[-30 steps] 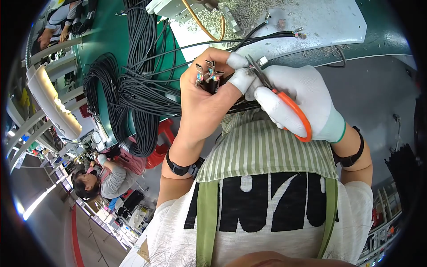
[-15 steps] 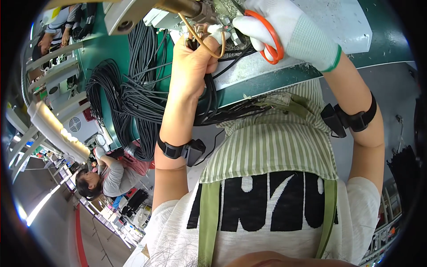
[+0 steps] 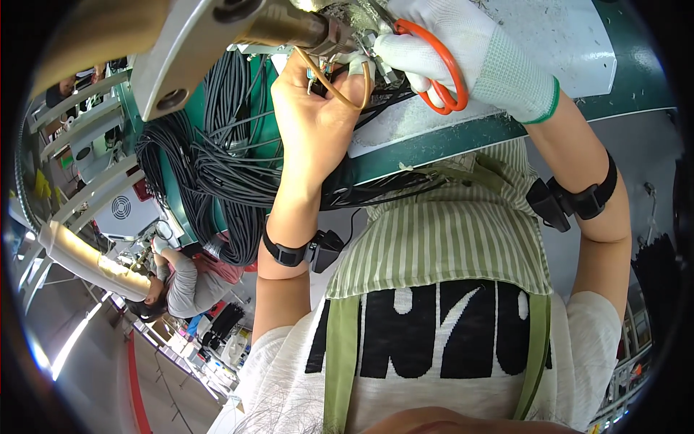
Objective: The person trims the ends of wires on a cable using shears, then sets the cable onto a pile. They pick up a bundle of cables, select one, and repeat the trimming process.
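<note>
My right hand (image 3: 470, 54), in a white knit glove with a green cuff edge, is closed on scissors with orange-red handles (image 3: 460, 76). Their blades point to the upper left, toward my left fingertips. My bare left hand (image 3: 314, 112), a white cover on one fingertip, is pinched around the end of a black cable. Small coloured wire ends (image 3: 316, 73) show between its fingers, but the grip itself is partly hidden. A tan curved tube (image 3: 338, 95) loops across this hand, just under a metal shaft (image 3: 289, 30).
A thick grey metal arm (image 3: 170, 58) hangs over the upper left. Coiled black cables (image 3: 238, 173) lie on the green table (image 3: 636, 98) and droop over its edge. Clippings litter a white sheet (image 3: 564, 43). A lamp tube (image 3: 94, 260) and a co-worker (image 3: 191, 286) are farther left.
The metal arm and shaft appear larger and lower in view. Both hands appear slightly lower; my left hand has turned a little, showing the coloured wire ends. The scissors remain in my right hand.
</note>
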`<state>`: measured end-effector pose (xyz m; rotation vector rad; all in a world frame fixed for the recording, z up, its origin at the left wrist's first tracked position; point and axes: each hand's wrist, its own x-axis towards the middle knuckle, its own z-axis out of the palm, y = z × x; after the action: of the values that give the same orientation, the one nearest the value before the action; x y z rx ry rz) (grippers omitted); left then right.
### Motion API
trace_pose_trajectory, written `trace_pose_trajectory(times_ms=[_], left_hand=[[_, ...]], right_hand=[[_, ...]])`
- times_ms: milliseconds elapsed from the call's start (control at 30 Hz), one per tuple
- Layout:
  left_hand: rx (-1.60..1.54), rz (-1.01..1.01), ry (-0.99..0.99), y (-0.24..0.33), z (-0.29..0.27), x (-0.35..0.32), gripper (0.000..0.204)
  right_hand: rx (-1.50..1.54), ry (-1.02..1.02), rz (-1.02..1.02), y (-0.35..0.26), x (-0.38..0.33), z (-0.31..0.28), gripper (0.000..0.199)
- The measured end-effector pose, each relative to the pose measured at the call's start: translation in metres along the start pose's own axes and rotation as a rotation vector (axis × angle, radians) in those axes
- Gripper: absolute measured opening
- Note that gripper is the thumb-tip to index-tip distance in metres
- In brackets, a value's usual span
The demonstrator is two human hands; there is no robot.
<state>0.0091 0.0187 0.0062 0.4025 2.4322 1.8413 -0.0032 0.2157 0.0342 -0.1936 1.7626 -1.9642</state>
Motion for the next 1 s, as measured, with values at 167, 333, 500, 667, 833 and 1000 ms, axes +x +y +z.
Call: trace_pose_trajectory(times_ms=[167,333,500,667,833,1000], left_hand=[[0.007,-0.063,0.023,0.001,0.001,-0.002,0.021],[-0.045,-0.035,0.029,0.000,0.003,-0.001,0.023],[-0.062,-0.050,0.023,0.001,0.003,-0.001,0.023],[-0.033,-0.033,-0.022,0.001,0.000,0.001,0.021],[-0.267,-0.209,-0.173,-0.010,-0.019,0.002,0.012],[-0.262,-0.270,-0.180,-0.008,-0.032,-0.009,0.015]], right_hand=[[-0.030,-0.009,-0.021,0.003,0.001,-0.005,0.027],[-0.023,-0.053,-0.016,0.004,0.001,-0.006,0.027],[-0.030,-0.021,0.058,0.001,0.003,-0.004,0.027],[0.003,-0.018,0.050,0.004,0.004,-0.004,0.027],[-0.059,0.021,0.045,0.007,0.005,-0.002,0.026],[-0.475,0.253,-0.473,0.028,-0.025,0.000,0.023]])
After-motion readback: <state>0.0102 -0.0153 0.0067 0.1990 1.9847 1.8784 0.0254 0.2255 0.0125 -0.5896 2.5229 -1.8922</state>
